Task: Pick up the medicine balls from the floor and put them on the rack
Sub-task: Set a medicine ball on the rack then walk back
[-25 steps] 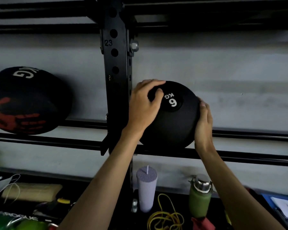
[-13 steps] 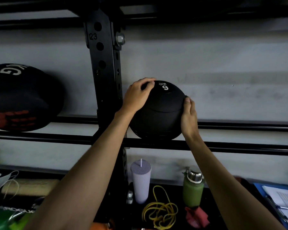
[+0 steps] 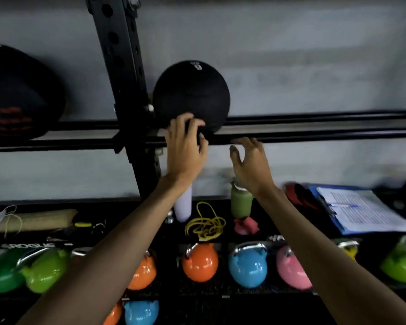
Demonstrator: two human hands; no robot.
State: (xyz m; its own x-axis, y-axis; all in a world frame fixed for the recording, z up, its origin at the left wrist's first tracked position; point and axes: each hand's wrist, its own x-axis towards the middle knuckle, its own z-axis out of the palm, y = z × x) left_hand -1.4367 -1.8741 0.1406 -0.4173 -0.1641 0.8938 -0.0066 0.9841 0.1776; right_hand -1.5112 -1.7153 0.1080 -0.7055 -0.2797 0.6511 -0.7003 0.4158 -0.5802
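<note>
Black medicine ball (image 3: 191, 95) on rack (image 3: 314, 136), left hand (image 3: 185, 148) at base

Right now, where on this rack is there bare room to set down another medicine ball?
The rails run bare from the small black ball rightward to the frame's edge: the widest free stretch. Between the large ball and the upright post only a narrow gap. The shelf below is crowded with a bottle, yellow band and clipboard.
</note>
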